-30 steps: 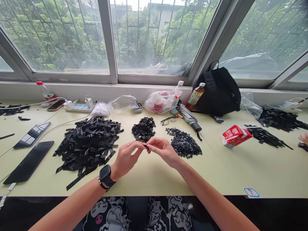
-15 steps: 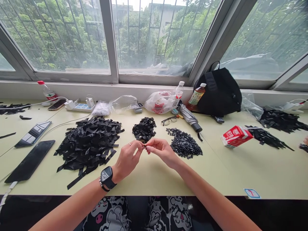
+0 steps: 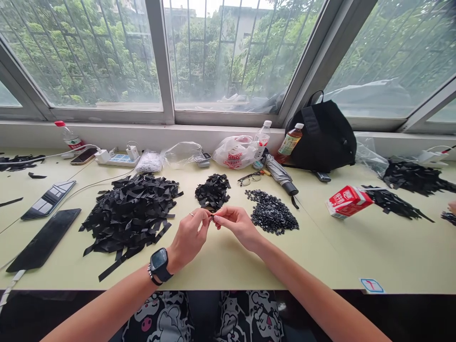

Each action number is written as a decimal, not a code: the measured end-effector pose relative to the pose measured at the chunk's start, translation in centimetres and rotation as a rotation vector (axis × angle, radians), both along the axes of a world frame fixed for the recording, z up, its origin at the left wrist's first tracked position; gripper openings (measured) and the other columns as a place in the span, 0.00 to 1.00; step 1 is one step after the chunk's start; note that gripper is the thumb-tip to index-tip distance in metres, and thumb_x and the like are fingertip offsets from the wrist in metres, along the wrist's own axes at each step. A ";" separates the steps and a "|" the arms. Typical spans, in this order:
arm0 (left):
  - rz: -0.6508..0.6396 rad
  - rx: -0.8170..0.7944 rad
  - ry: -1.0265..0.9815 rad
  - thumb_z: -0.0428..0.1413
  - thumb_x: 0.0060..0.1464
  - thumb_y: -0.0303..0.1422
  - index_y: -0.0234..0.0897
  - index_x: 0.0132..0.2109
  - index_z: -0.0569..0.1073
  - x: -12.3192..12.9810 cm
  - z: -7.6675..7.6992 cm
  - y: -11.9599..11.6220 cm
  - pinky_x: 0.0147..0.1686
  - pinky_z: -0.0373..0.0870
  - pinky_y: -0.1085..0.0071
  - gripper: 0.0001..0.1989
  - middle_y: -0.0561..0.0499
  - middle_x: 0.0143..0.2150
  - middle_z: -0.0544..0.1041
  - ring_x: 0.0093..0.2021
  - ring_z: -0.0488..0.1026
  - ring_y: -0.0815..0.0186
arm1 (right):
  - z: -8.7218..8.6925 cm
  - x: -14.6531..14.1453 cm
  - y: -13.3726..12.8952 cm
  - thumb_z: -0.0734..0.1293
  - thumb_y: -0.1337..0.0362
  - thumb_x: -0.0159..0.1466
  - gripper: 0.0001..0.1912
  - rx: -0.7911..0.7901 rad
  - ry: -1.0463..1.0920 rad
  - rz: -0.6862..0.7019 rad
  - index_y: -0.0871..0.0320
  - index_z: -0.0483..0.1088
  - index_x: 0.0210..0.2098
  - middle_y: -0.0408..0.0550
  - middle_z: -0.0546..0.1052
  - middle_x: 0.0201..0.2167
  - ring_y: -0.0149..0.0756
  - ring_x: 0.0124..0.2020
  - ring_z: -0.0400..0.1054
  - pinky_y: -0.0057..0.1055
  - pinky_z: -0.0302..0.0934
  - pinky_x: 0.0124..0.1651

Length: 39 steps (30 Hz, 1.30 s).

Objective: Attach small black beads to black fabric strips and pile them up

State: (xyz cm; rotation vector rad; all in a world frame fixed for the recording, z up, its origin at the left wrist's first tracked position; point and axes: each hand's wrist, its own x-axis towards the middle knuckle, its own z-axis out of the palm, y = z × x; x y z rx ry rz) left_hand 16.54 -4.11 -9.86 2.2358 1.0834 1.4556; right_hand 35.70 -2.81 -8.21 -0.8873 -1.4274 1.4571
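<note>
only the hands have shifted since the earlier frame, and slightly: on the left wrist, the smartwatch [image 3: 159, 259] shows a darker face, without the bright reflection, while the piles lie as they were. from my end of the feed, the left hand [image 3: 186, 237] and the right hand [image 3: 241, 229] meet fingertip to fingertip, both pinched on a small black piece [image 3: 213, 218]. i'd guess the tight pinch is because it is so tiny; fingers hide most of it, so i can't tell its shape.

it sits above the surface [image 3: 228, 268], just in front of a small heap of black pieces [image 3: 213, 191], which looks central so either hand can reach it. the big pile of black ribbon strips [image 3: 130, 209] lies on the left hand's side and the pile of small black rings [image 3: 274, 213] on the right's, seemingly for easy picking. umbrella [image 3: 280, 173], eyeglasses [image 3: 250, 178] and black backpack [image 3: 322, 135] are pushed back toward the window, i think to spare working room.
</note>
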 end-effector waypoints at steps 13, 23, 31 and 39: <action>-0.269 -0.432 -0.408 0.63 0.61 0.34 0.37 0.53 0.78 -0.1 0.7 1.3 0.47 0.82 0.63 0.14 0.45 0.44 0.84 0.43 0.83 0.61 | 0.9 0.3 0.4 0.75 0.51 0.62 0.15 0.027 -0.024 -0.010 0.57 0.78 0.36 0.46 0.77 0.30 0.35 0.32 0.70 0.35 0.66 0.40; -0.338 -0.560 -0.487 0.66 0.58 0.36 0.35 0.46 0.82 -0.3 0.8 1.7 0.47 0.82 0.62 0.11 0.43 0.44 0.85 0.43 0.83 0.59 | 1.1 0.3 0.3 0.76 0.52 0.62 0.14 0.008 -0.040 0.011 0.57 0.79 0.38 0.45 0.77 0.30 0.34 0.32 0.68 0.34 0.64 0.39; -0.180 -0.069 -0.161 0.60 0.64 0.28 0.42 0.45 0.82 -0.6 0.9 0.7 0.40 0.78 0.68 0.07 0.47 0.42 0.82 0.39 0.79 0.65 | 0.8 0.5 0.4 0.77 0.56 0.62 0.12 -0.120 0.124 0.123 0.57 0.79 0.37 0.45 0.76 0.32 0.33 0.33 0.67 0.33 0.64 0.42; -0.289 0.171 -0.072 0.57 0.64 0.20 0.42 0.55 0.79 -1.5 0.2 0.5 0.43 0.78 0.69 0.17 0.44 0.48 0.80 0.44 0.79 0.64 | 1.1 0.7 0.2 0.76 0.55 0.64 0.11 -0.143 0.143 0.181 0.57 0.79 0.37 0.45 0.75 0.33 0.33 0.34 0.68 0.32 0.64 0.43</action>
